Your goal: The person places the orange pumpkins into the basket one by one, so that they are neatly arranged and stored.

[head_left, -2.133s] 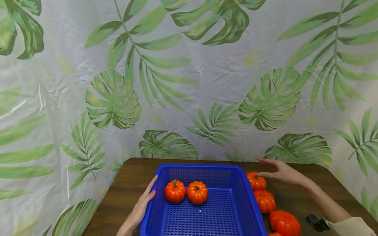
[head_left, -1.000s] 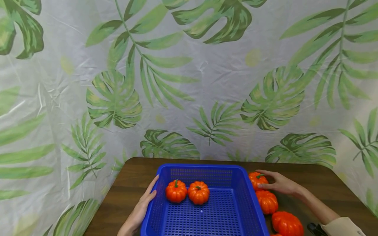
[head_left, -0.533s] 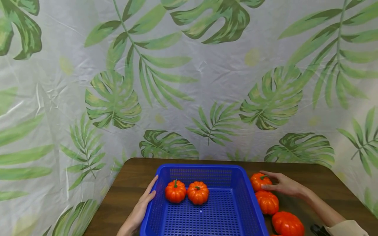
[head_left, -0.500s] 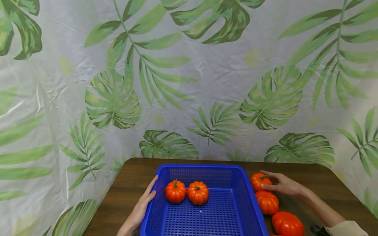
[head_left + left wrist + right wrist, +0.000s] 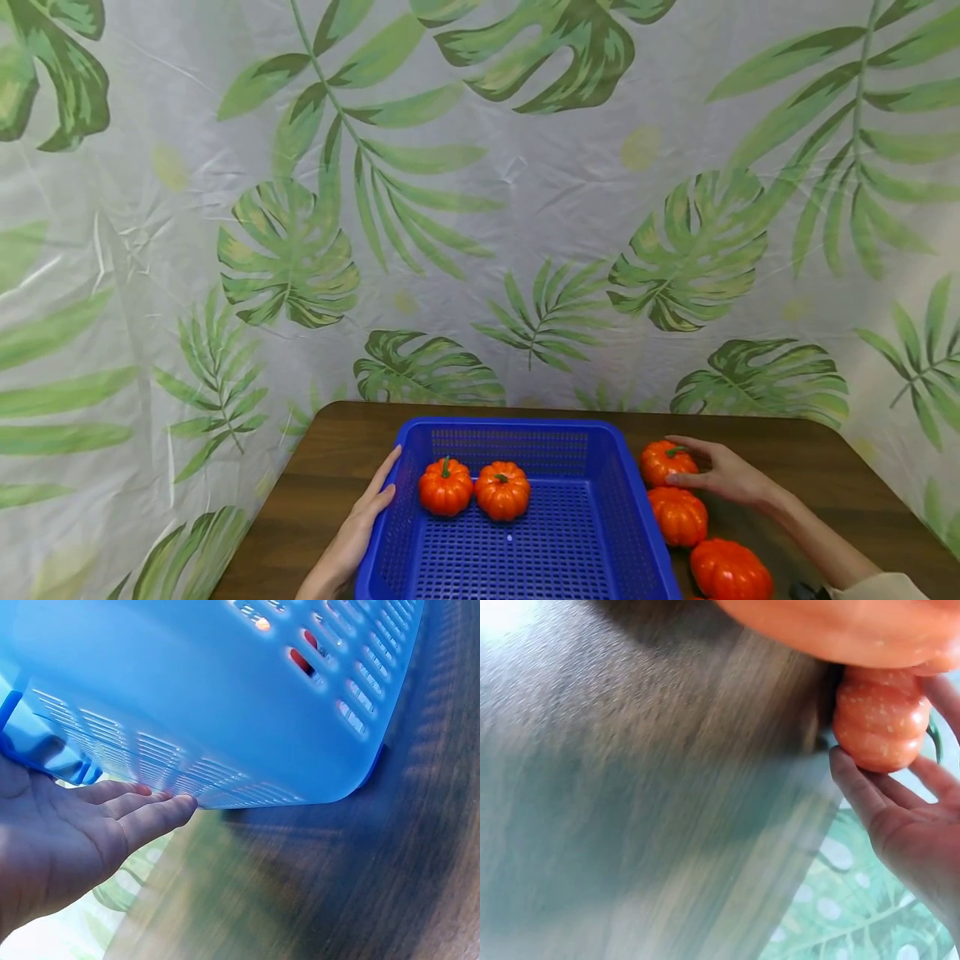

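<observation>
A blue plastic basket (image 5: 600, 467) stands in the middle of the brown table (image 5: 787, 450) with two small orange pumpkins (image 5: 446, 487) (image 5: 502, 491) inside. My left hand (image 5: 363, 512) lies flat with straight fingers against its left wall; in the left wrist view the fingers (image 5: 142, 814) touch the basket wall (image 5: 225, 697). Right of the basket lie three more pumpkins in a row. My right hand (image 5: 688, 462) grips the farthest pumpkin (image 5: 660, 460), thumb on one side and fingers over the other. In the right wrist view that pumpkin (image 5: 881, 720) sits between the fingers (image 5: 862, 791).
Two other pumpkins (image 5: 677, 515) (image 5: 729, 571) lie on the table right of the basket, near my right forearm. A leaf-printed curtain (image 5: 480, 208) hangs behind and at both sides of the table. Bare tabletop shows at far right and left of the basket.
My right hand has come down from above the farthest pumpkin and closed its thumb and fingers round it. The left hand and the basket have not moved.
</observation>
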The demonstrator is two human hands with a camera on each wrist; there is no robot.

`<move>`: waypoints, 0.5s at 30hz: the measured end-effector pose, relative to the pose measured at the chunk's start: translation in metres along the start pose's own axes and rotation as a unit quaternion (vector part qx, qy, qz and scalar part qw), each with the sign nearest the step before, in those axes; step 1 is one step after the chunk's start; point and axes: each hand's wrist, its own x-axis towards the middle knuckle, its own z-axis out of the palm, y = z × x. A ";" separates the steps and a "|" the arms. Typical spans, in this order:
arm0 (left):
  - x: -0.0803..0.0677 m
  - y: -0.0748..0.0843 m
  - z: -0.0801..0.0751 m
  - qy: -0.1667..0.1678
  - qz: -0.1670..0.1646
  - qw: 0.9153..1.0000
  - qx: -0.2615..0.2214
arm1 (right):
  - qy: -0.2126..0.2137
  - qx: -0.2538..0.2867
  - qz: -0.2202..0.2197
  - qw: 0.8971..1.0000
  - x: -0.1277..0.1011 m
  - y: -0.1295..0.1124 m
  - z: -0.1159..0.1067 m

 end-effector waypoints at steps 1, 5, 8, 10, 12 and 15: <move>0.000 0.000 0.000 0.001 -0.001 1.000 0.000 | 0.002 -0.003 0.007 1.000 -0.001 0.000 -0.001; -0.001 0.002 0.000 0.006 -0.003 1.000 0.004 | -0.002 0.006 0.037 0.999 -0.007 -0.002 -0.006; -0.001 0.002 0.001 0.004 -0.004 1.000 0.002 | 0.000 0.007 0.062 0.998 -0.012 -0.003 -0.010; -0.001 0.003 0.001 0.000 -0.003 1.000 0.001 | 0.005 0.000 0.074 0.997 -0.015 -0.005 -0.015; -0.001 0.003 0.001 -0.004 -0.002 1.000 -0.002 | 0.012 -0.010 0.075 0.997 -0.017 -0.007 -0.020; -0.001 0.002 0.000 -0.007 0.000 1.000 -0.003 | 0.016 -0.014 0.069 0.997 -0.019 -0.015 -0.030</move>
